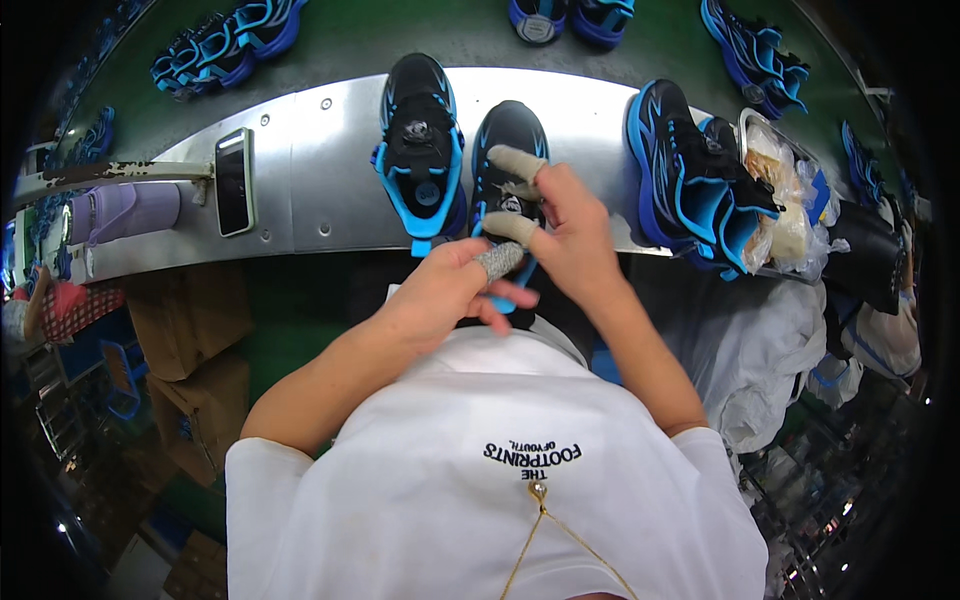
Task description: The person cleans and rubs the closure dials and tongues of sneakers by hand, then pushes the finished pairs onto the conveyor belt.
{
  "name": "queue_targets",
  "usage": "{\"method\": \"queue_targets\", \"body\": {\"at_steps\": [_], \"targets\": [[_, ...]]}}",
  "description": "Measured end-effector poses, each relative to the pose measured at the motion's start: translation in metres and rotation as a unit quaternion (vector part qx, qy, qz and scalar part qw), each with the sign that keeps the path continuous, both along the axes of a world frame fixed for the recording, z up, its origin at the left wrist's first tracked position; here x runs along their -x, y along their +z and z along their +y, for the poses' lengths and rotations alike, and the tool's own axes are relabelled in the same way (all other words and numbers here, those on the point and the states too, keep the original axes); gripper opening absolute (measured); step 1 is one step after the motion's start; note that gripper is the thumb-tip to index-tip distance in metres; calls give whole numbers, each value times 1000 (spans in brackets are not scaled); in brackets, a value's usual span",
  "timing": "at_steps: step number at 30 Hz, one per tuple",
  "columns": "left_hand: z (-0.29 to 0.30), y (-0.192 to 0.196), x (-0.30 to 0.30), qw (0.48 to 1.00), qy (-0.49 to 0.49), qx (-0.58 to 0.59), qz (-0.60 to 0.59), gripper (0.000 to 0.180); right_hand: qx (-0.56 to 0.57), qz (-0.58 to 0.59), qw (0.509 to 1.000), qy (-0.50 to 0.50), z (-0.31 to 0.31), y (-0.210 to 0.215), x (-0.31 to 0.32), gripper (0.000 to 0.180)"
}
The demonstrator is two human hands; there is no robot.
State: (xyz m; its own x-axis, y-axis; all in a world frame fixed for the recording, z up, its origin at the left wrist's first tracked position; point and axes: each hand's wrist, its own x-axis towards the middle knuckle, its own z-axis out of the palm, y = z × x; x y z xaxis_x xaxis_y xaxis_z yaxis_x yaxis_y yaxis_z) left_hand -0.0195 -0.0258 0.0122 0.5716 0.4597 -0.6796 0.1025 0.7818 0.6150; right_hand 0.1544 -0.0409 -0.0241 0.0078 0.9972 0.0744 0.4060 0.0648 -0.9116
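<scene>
Two black and bright-blue sneakers stand with toes pointing away from me on the metal bench edge. The left sneaker point(418, 145) is untouched, its opening towards me. Over the right sneaker point(510, 125) is my right hand point(575, 225), with pale covers on its fingertips. Its index finger lies along the upper, its thumb is near the tongue, and another covered finger curls between them. My left hand point(455, 285) is at that sneaker's heel, fingers apart and slightly blurred, one wrapped in grey tape. Both hands partly hide the sneaker's opening and heel.
Another pair of sneakers point(665, 165) stands to the right, beside a tray of plastic-bagged items point(790, 200). A phone point(235, 182) and a lilac case point(130, 212) lie left. More sneakers point(230, 45) sit on the green surface beyond. Cardboard boxes point(190, 320) are stacked lower left.
</scene>
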Motion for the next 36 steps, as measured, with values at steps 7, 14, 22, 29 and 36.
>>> {"method": "queue_targets", "body": {"at_steps": [7,14,22,29,36], "targets": [[71,9,20,700,65,-660,266,30,65,70,995,15,71,13,-23,50],[101,-15,37,842,-23,-530,98,33,-24,-101,992,66,149,-22,2,46],[118,-19,45,884,-89,-457,32,34,-14,-181,980,80,193,-55,31,46],[118,-11,44,860,-117,-488,93,37,11,-156,984,87,196,-54,35,43],[116,-11,43,843,-129,-490,180,46,18,-161,984,78,194,-55,38,40]]}}
